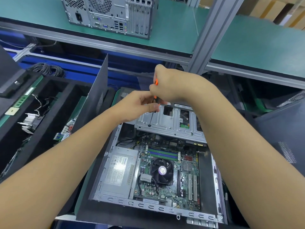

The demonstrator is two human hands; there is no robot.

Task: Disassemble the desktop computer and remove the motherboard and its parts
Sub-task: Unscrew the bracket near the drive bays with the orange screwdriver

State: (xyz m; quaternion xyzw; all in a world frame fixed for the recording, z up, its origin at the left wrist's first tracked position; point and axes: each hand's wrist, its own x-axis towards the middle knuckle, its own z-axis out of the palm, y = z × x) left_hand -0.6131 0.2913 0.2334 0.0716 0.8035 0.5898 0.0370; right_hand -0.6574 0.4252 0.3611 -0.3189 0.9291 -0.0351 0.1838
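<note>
An open desktop case (105, 164) lies flat in front of me. Inside it sit the green motherboard (166, 190) with a black CPU fan (162, 171), RAM sticks (162, 153) and a grey power supply (118, 172). A metal drive cage (171, 123) spans the far end of the case. My right hand (170, 83) is shut on the orange and black handle of a screwdriver (152, 115), whose tip rests on the cage's left side. My left hand (140, 104) pinches the screwdriver's lower handle just above the shaft.
A black foam tray (54, 100) at the left holds a heatsink (30, 121), cables and a RAM stick. A removed side panel (97, 95) stands upright beside the case. A second computer tower (112, 14) stands on the green shelf above. Another dark panel (283, 139) lies at the right.
</note>
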